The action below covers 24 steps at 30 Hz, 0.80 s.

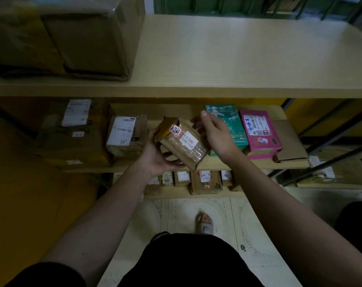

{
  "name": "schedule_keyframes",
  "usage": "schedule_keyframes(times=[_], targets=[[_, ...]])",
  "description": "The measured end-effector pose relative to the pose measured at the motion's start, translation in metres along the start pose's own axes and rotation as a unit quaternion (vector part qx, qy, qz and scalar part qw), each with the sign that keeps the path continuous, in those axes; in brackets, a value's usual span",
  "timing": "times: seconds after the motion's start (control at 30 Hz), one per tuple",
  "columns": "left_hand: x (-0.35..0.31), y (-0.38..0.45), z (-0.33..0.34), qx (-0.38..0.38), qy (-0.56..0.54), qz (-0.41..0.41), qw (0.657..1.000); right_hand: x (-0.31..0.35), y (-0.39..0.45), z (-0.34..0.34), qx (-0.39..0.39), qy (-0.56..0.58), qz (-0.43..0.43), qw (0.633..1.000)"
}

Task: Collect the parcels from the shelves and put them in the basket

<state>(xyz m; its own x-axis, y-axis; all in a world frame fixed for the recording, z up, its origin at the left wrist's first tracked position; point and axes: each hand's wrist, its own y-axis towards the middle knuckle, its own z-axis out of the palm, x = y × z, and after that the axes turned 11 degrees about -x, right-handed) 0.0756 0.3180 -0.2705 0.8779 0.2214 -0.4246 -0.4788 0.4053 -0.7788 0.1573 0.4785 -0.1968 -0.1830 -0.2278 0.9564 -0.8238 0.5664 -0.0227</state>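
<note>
A small brown taped parcel (pixel 182 142) with a white label reading 9-2-2385 is held in front of the middle shelf (pixel 134 167). My left hand (pixel 158 155) grips it from below and the left, thumb on its upper left edge. My right hand (pixel 214 131) touches the parcel's right end, its fingers partly hidden behind it. More parcels stand on the middle shelf: a teal one (pixel 229 123), a pink one (pixel 258 133), and brown boxes (pixel 125 134) (pixel 72 133) to the left. No basket is in view.
A large cardboard box (pixel 68 36) sits on the top shelf (pixel 227 59). Several small parcels (pixel 205 181) line the lowest shelf. An open flat carton (pixel 287 141) lies right of the pink parcel. Metal shelf bars (pixel 331 129) run at the right. My sandalled foot (pixel 205 223) stands on the tiled floor.
</note>
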Motion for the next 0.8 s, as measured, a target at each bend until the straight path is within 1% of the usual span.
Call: schedule_keyframes(times=[0.07, 0.17, 0.23, 0.33, 0.4, 0.5, 0.57, 0.67, 0.73, 0.8], targets=[[0.004, -0.004, -0.003, 0.013, -0.023, 0.004, 1.000, -0.011, -0.003, -0.001, -0.008, 0.008, 0.023, 1.000], [0.011, -0.011, -0.008, 0.021, -0.075, 0.021, 0.997, -0.028, -0.010, -0.002, 0.020, -0.002, 0.053, 0.998], [0.013, -0.016, -0.012, 0.008, -0.104, 0.046, 0.993, -0.033, -0.017, -0.002, 0.062, -0.005, 0.064, 0.996], [0.018, -0.025, -0.013, -0.015, -0.129, 0.083, 0.988, -0.034, -0.021, -0.003, 0.132, -0.005, 0.054, 0.990], [0.023, -0.031, -0.013, -0.023, -0.136, 0.093, 0.986, -0.031, -0.023, -0.004, 0.151, 0.017, 0.038, 0.988], [0.034, -0.043, -0.009, -0.040, -0.087, 0.113, 0.989, -0.031, -0.020, -0.014, 0.146, 0.057, 0.015, 0.987], [0.047, -0.053, -0.002, -0.093, -0.030, 0.147, 0.984, -0.032, -0.018, -0.028, 0.158, 0.061, 0.003, 0.986], [0.066, -0.071, 0.005, -0.209, 0.050, 0.234, 0.948, -0.038, -0.018, -0.051, 0.189, 0.055, -0.002, 0.980], [0.081, -0.083, 0.010, -0.242, 0.079, 0.299, 0.920, -0.041, -0.018, -0.062, 0.217, 0.048, -0.003, 0.975], [0.102, -0.102, 0.015, -0.265, 0.097, 0.330, 0.901, -0.044, -0.021, -0.067, 0.261, 0.037, -0.009, 0.965]])
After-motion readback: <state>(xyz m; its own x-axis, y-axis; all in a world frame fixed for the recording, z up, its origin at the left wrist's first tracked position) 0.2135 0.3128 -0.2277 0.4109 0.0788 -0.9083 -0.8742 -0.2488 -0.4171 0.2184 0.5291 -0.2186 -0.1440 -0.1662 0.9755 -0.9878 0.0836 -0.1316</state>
